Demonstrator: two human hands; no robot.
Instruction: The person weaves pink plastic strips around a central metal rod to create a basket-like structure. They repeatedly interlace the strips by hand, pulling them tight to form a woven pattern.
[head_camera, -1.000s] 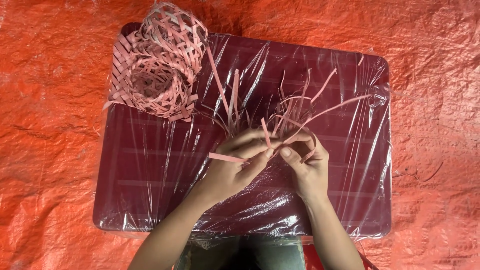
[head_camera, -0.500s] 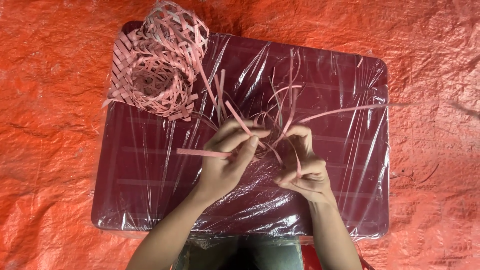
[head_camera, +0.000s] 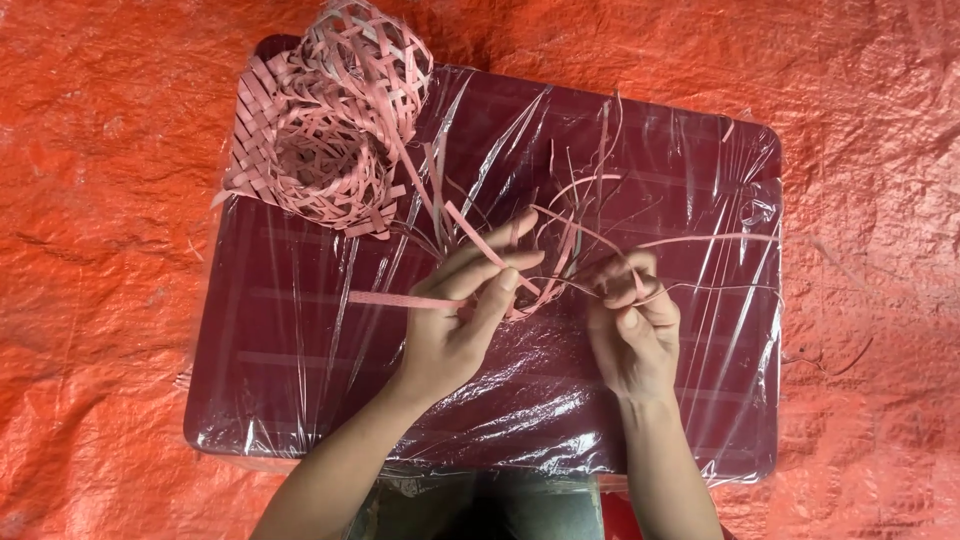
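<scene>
A loose bunch of thin pink strips (head_camera: 560, 230) spreads over the middle of a dark maroon board wrapped in clear plastic film (head_camera: 300, 390). My left hand (head_camera: 455, 315) pinches a flat pink strip that sticks out to the left and crosses another strip running up toward the coils. My right hand (head_camera: 630, 320) is closed on thin strips that curve up and trail off to the right. Both hands sit over the board's centre, a few centimetres apart.
A pile of woven pink strip coils (head_camera: 325, 120) lies on the board's far left corner. The board rests on a crinkled orange tarp (head_camera: 870, 120) that fills the view. My legs show below the board's near edge.
My right hand has moved right and down, drawing its strips away from the left hand. The left hand has stayed in place, its strip now pointing further left.
</scene>
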